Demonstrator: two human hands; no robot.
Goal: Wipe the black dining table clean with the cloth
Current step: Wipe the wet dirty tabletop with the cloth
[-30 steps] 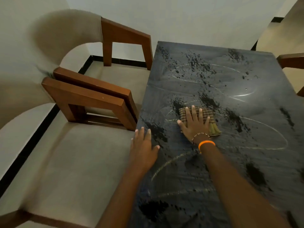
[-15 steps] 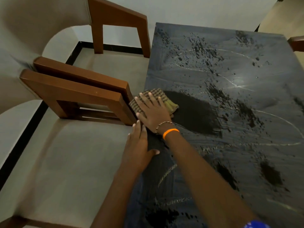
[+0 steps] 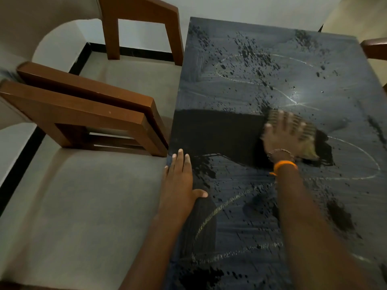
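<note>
Two hands are on the black dining table (image 3: 240,222), which fills the right half of the view and runs away toward a pale wall (image 3: 240,9). Table surface: hazy grey film over most of it, scattered dark specks and blotches, thin pale curved lines looping across. One clean, deep-black band (image 3: 217,132) crosses from the left edge of the table toward the middle, ending at the cloth. Floor (image 3: 73,206) to the left is pale, with a black strip along the base of the wall. Wooden chair (image 3: 83,114) stands on the floor just beside the left edge of the table, its nearest corner almost meeting that edge; a second wooden chair frame (image 3: 142,21) stands further back, also beside the left edge. A bit of brown wood (image 3: 374,49) shows at the far right, too little in view to identify. Left hand (image 3: 180,181) lies flat at the left edge of the table, fingers together and pointing away, thumb out to the right on the tabletop, holding nothing. Right hand (image 3: 287,135), blurred, presses palm-down with fingers spread on the cloth (image 3: 305,130), near the middle of the table. Cloth is checked, brown and tan, flat on the surface, showing beyond the fingertips and at the right of the hand. Orange band (image 3: 284,165) on the right wrist, with a thin beaded bracelet (image 3: 280,152) just above it.
</note>
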